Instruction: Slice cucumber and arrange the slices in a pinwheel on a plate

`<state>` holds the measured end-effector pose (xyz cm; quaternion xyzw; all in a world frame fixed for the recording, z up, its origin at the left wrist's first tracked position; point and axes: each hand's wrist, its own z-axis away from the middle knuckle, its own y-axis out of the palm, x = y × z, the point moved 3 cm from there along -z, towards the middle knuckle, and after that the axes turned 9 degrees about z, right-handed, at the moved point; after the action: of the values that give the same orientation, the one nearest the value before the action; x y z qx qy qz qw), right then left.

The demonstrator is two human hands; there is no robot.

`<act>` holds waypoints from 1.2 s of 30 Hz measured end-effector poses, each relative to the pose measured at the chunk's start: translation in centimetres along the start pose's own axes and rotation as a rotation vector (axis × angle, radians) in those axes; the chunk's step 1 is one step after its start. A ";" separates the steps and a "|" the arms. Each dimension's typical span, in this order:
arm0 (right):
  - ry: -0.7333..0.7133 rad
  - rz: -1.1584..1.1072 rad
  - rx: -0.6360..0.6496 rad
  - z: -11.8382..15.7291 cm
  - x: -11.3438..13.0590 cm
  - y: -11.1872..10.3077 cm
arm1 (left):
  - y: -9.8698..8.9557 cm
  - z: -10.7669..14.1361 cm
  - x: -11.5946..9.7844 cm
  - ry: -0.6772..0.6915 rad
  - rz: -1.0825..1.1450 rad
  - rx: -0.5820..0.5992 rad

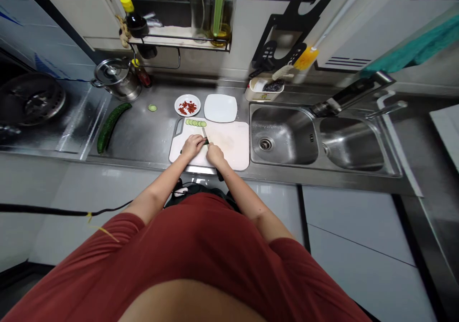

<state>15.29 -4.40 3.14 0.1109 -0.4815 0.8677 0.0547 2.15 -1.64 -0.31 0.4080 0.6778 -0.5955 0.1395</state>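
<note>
On the white cutting board point(233, 145), my left hand point(193, 145) presses down with bent fingers on a piece of cucumber point(206, 142), mostly hidden beneath it. My right hand point(215, 155) is closed round the handle of a knife point(204, 132), whose blade points away from me right beside the left fingertips. A row of overlapping cucumber slices point(195, 123) lies along the board's far left edge. Behind the board stand a white plate of chopped red pieces point(187, 105) and a bare white square plate point(220, 108).
A whole cucumber point(110, 126) and a single slice point(152, 108) lie on the steel counter at left. Behind them are a lidded pot point(116, 78) and a small red bottle point(141, 73). To the right is a double sink point(283, 135) with a tap point(353, 95).
</note>
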 end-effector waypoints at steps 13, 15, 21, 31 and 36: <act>0.024 0.034 -0.017 1.7 -1.5 2.2 | 0.1 0.1 0.2 0.013 0.021 -0.020; 0.031 0.034 -0.017 1.4 -1.4 2.2 | 0.2 0.1 0.4 0.009 0.016 -0.017; 0.037 0.021 -0.052 -0.3 -0.4 1.4 | 0.4 0.1 0.6 -0.003 -0.001 -0.005; 0.040 0.031 -0.042 0.6 -0.4 1.3 | 0.4 0.2 0.7 -0.017 -0.030 -0.015; 0.059 0.047 -0.008 2.4 -1.5 2.8 | 0.4 0.2 0.5 -0.016 -0.023 -0.016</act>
<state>16.48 -7.91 1.68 0.0737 -0.4857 0.8696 0.0491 2.03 -1.63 -0.96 0.3944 0.6859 -0.5950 0.1414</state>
